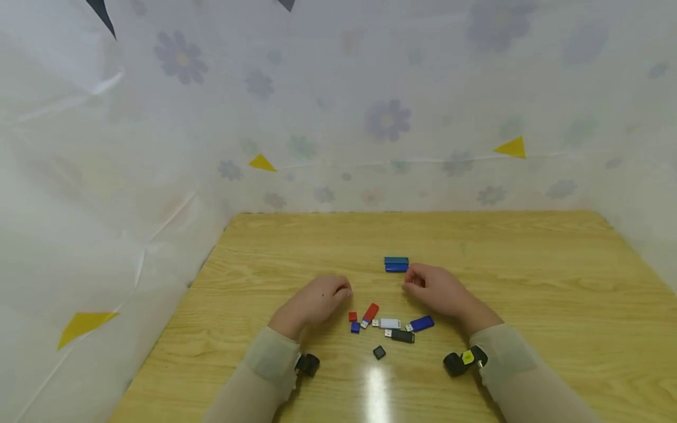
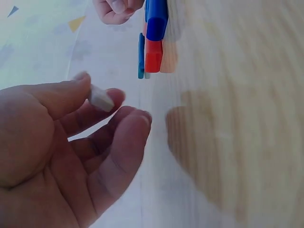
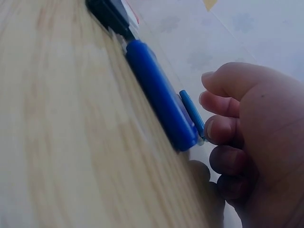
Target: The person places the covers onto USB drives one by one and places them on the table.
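My left hand (image 1: 321,298) pinches a small white USB stick cap (image 2: 101,99) between thumb and fingertip, above the table. To its right lie a red cap (image 1: 352,316) and a blue cap (image 1: 355,328). Uncapped sticks are grouped between the hands: a red USB stick (image 1: 372,312), a white USB stick (image 1: 391,324), a black USB stick (image 1: 403,336) and a blue USB stick (image 1: 422,323). My right hand (image 1: 440,291) has loosely bent fingers and holds nothing. Its fingertips are close to two closed sticks side by side, one teal (image 1: 396,260), one blue (image 1: 395,268).
A black cap (image 1: 379,352) lies nearest me on the wooden table (image 1: 560,282). Flowered white sheeting (image 1: 344,106) rises behind the table and along its left and right sides, with yellow triangles (image 1: 512,148) on it.
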`<state>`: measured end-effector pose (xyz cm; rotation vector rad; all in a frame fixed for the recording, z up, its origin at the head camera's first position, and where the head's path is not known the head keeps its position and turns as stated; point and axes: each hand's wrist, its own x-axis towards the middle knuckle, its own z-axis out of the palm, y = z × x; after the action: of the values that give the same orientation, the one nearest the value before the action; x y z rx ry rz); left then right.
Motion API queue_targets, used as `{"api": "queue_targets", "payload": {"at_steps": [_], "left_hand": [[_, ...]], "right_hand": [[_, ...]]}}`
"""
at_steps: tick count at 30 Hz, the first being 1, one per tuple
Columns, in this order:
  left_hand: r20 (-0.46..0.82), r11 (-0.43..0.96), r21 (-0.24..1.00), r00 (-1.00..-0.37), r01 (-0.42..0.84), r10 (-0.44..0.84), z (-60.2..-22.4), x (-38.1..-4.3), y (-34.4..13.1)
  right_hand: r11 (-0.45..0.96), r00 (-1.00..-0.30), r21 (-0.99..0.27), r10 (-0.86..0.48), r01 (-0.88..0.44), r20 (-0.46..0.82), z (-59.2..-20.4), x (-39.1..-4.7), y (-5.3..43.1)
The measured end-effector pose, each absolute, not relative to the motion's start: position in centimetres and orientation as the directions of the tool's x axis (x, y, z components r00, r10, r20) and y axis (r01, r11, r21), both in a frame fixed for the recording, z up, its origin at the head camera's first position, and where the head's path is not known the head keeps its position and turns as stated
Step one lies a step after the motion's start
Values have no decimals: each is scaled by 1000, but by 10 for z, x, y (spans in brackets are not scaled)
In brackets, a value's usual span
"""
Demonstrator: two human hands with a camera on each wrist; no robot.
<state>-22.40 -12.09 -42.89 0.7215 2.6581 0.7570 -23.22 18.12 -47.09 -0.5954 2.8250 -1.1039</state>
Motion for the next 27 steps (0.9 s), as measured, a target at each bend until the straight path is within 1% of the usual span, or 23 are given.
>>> {"api": "queue_targets", "payload": {"at_steps": [5,9,13,19,23,27], "left_hand": [[-114,683,663,-860,308,498,-428,-224,-117],[-120,630,738,-872,241,474,-428,-223,-113],[-116,594,774,-874,217,471,-427,-224,-110],[-126,551,810,-858,201,498,-427,-224,-106],[-136,526,831,-850,181,508,-427,-224,-104],[-132,513,840,-852,175,507,-429,-223,-103]], "right_hand": [[663,-914,-665,-399,-345,77,-470,-232,181],[628,-879,-672,-471,-391,72,-468,-232,179],[589,-824,-670,-564,-451,59,-466,-231,176],[528,-738,-693,-675,-491,9,-459,-227,172],[529,-706,-678,-708,-510,-20,-456,-225,169],[545,-690,-654,-722,-525,-47,-456,-222,166]]}}
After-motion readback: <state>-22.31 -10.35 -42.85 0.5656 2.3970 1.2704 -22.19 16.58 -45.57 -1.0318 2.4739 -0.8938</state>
